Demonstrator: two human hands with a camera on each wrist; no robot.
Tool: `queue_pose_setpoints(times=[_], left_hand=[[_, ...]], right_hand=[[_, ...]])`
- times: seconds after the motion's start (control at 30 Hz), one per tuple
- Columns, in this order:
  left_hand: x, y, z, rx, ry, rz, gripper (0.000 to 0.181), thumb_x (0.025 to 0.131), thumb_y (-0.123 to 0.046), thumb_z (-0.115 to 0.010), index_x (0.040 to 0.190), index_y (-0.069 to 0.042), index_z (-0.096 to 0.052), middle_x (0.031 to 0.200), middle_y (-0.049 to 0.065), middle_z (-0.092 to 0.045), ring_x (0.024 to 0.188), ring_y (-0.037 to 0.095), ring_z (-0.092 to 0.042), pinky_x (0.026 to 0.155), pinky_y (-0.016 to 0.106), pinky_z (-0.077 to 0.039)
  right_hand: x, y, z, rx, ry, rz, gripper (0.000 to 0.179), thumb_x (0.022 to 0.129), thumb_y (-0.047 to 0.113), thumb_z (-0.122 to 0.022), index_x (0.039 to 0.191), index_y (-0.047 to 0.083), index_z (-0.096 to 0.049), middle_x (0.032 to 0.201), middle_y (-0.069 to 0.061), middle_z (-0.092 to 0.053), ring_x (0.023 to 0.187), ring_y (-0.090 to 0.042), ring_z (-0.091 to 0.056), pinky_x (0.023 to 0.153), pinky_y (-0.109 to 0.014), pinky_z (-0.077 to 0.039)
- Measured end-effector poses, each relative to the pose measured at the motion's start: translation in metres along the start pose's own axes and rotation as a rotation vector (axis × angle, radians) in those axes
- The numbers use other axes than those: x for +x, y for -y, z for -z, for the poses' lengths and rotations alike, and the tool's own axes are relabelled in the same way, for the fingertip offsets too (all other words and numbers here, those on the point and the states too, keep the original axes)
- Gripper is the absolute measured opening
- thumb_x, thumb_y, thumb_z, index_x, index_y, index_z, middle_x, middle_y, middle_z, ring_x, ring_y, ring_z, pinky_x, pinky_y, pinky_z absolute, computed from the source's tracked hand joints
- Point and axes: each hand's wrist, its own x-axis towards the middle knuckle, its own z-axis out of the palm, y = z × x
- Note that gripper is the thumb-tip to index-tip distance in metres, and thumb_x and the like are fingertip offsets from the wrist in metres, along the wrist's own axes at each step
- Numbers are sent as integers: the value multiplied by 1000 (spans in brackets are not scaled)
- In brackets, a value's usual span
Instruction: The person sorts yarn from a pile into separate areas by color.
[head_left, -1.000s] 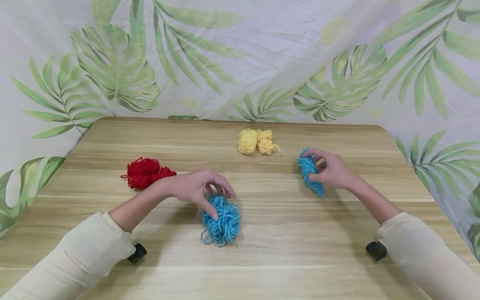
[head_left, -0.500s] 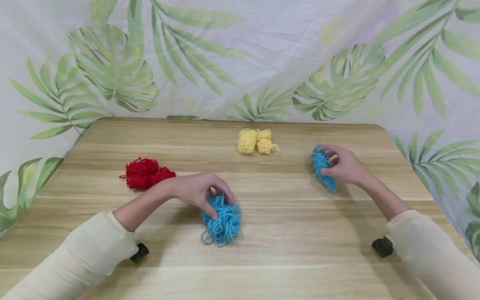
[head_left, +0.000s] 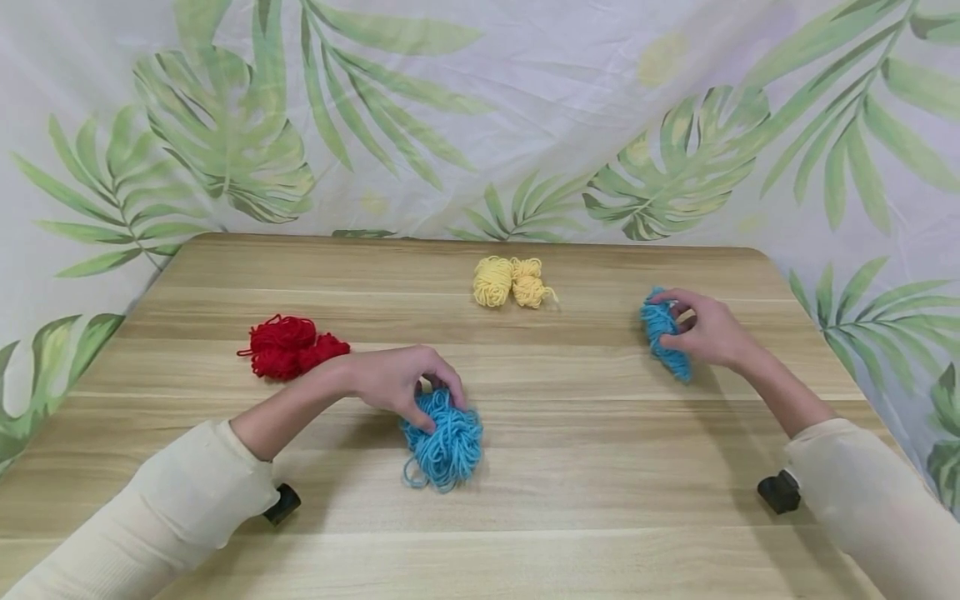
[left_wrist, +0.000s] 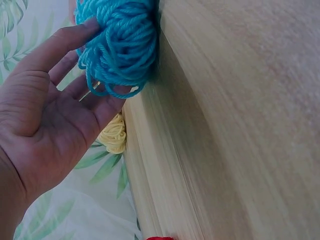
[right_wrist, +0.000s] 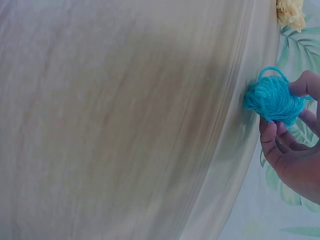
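A loose ball of blue yarn (head_left: 446, 442) lies on the table left of centre. My left hand (head_left: 401, 383) grips it from above, thumb on the near side and fingers round the far side; the left wrist view shows the thumb pressed into the strands of the blue yarn (left_wrist: 125, 45). Toward the right, my right hand (head_left: 705, 329) pinches a smaller, elongated skein of blue yarn (head_left: 663, 337) between thumb and fingers. A small loop sticks out from this skein (right_wrist: 275, 97) in the right wrist view, where it sits close to the tabletop.
Red yarn balls (head_left: 288, 346) lie behind my left forearm. Near the far edge of the wooden table (head_left: 570, 467) sit yellow yarn balls (head_left: 492, 282) side by side. A leaf-print cloth (head_left: 525, 108) hangs behind the table.
My right hand has moved right with the smaller blue skein in its fingers. My left hand has closed slightly on the larger blue ball, which stays about where it was.
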Motion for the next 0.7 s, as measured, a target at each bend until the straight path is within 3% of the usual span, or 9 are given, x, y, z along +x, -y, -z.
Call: queue_pose_setpoints(times=[0.43,0.7], left_hand=[[4,-2,0,-32,22,20,23,89,0,-77,111,-6,-74,111,-2,-74,105,14,-62,102,37,-50],[6,-4,-1,-47,28,30,22,89,4,-74,109,-6,-73,108,-1,-73,101,14,-61,99,35,-52]], right_hand=[[-1,-11,7,-38,-11,-20,53,88,2,-75,139,-3,-57,112,-26,-61,96,-39,-69,78,-34,-54],[-2,-16,10,-42,-19,-39,53,89,4,-75,138,-2,-58,113,-26,-62,98,-40,-68,77,-32,-54]])
